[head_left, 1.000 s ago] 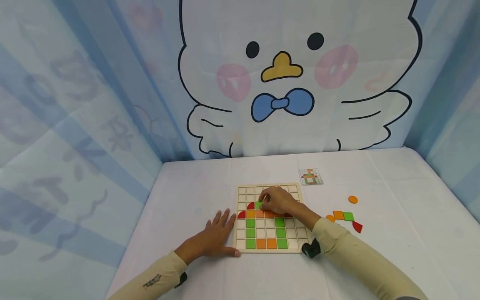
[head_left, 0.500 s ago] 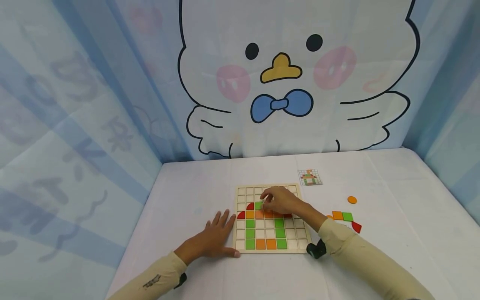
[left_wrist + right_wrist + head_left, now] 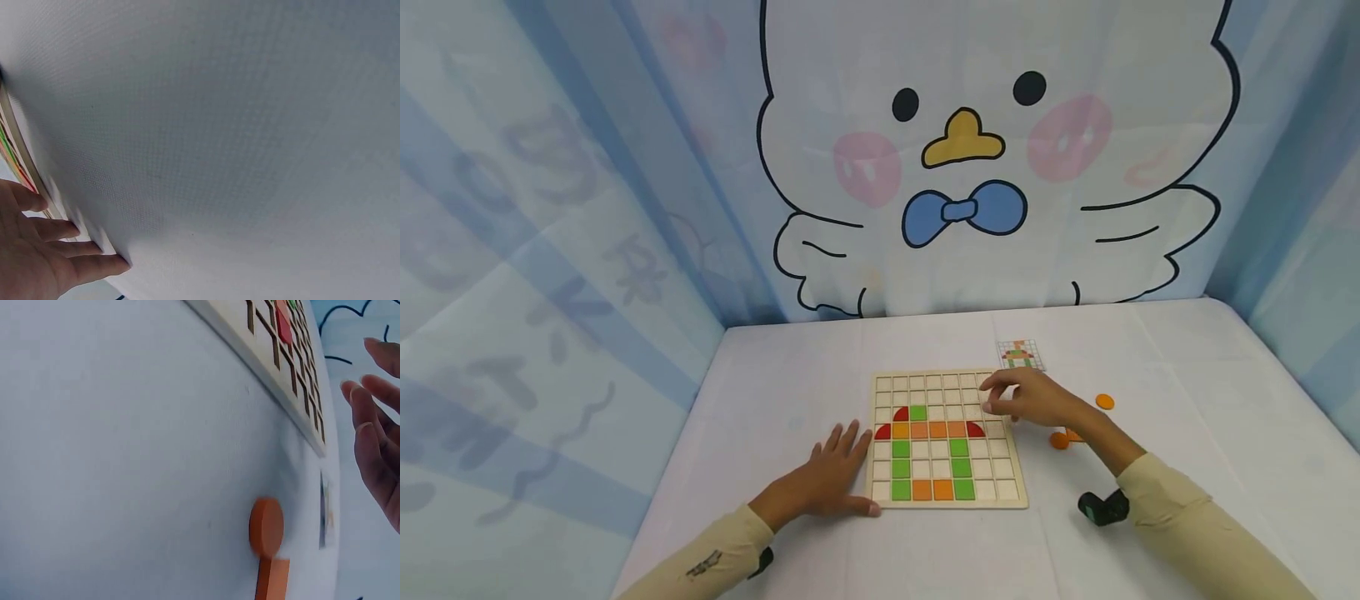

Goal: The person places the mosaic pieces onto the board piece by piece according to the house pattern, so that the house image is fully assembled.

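A square wooden grid board (image 3: 983, 468) lies on the table with green, orange and red tiles set in its cells. My left hand (image 3: 827, 475) rests flat at the board's left edge, fingers spread and straight; in the left wrist view its fingers (image 3: 94, 267) reach along that edge. My right hand (image 3: 1030, 397) hovers over the board's right edge, fingers loosely bent, with nothing between thumb and fingertips. A green square tile (image 3: 917, 413) sits beside a red quarter-round tile (image 3: 902, 414) in the upper row of tiles. Another red quarter-round tile (image 3: 975, 430) lies to the right.
A small pattern card (image 3: 1019, 353) lies behind the right hand. Right of the board are loose orange round tiles (image 3: 1104, 402) and an orange square tile (image 3: 278, 579), partly hidden by the right arm in the head view. A printed curtain (image 3: 955, 275) stands behind the table.
My right hand has left the green tile in the upper row and moved right, off the middle of the board, uncovering the red tile there. The left hand stays put.
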Action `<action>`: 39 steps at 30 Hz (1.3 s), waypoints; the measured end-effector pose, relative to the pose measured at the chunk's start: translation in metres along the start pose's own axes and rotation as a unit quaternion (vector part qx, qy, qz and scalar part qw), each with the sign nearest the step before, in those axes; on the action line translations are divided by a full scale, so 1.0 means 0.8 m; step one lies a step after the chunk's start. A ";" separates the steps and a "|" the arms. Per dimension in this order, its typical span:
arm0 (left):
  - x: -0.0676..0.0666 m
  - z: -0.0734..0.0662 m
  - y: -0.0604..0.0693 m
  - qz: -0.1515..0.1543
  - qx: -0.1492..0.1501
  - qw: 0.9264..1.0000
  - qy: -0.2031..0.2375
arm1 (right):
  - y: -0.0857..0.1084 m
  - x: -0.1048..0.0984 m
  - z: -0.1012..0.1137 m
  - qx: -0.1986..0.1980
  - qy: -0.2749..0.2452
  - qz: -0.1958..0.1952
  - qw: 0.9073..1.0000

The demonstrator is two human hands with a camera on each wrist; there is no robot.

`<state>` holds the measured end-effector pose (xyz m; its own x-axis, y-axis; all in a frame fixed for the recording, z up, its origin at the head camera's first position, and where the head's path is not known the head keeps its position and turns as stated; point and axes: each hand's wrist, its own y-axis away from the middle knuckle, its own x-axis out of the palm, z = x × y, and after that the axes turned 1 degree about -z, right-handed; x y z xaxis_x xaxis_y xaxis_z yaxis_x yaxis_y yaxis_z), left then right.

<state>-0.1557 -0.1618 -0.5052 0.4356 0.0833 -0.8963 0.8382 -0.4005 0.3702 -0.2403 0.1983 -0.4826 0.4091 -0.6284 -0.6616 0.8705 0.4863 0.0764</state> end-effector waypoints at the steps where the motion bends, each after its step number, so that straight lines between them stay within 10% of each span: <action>1: 0.000 0.000 0.000 0.000 0.000 1.000 0.000 | 0.006 -0.005 -0.006 0.007 -0.004 0.000 1.000; 19: 0.001 0.001 0.000 0.002 -0.004 1.000 0.000 | 0.103 -0.068 -0.083 0.079 0.071 -0.016 0.994; 39: -0.003 0.000 0.003 0.004 -0.003 1.000 -0.001 | 0.122 -0.062 -0.103 0.087 0.082 -0.026 0.993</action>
<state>-0.1549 -0.1626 -0.5023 0.4417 0.0778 -0.8938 0.8365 -0.3959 0.3789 -0.1978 0.3268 -0.5037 0.3252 -0.5356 -0.7794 0.9290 0.3351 0.1573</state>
